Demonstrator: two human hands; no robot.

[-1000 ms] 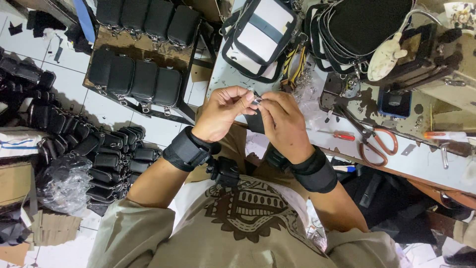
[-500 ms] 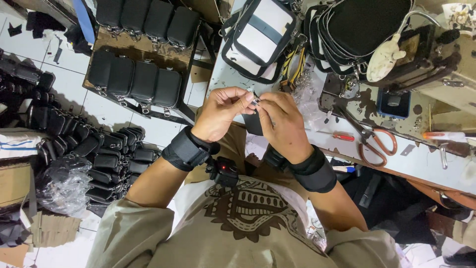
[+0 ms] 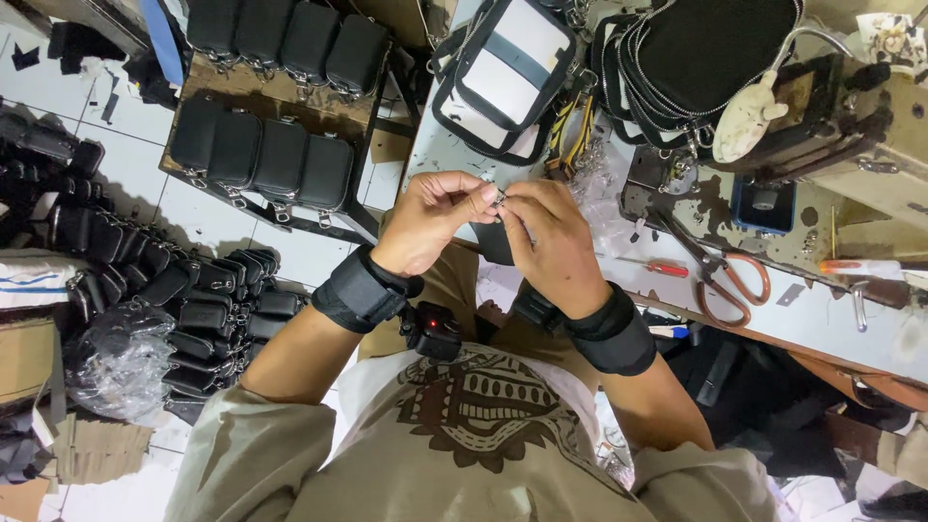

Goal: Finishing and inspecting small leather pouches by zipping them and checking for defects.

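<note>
Above the table (image 3: pixel 822 319), your left hand (image 3: pixel 430 222) and right hand (image 3: pixel 556 242) meet fingertip to fingertip, both pinching a small metal piece (image 3: pixel 500 200) held between thumbs and forefingers, other fingers curled close.

On my worktable (image 3: pixel 822 319) I see scissors with orange handles (image 3: pixel 720 271) and, just beside them, a small red screwdriver (image 3: pixel 665 268). Further back lies a clear bag with black trim (image 3: pixel 507 72), and near it a pile of black zippered pouches (image 3: pixel 715 53). On the floor at my left stand two rows of black pouches (image 3: pixel 261 155), and many more black pouches lie in a heap (image 3: pixel 193 300) beside a plastic bag (image 3: pixel 116 362)
</note>
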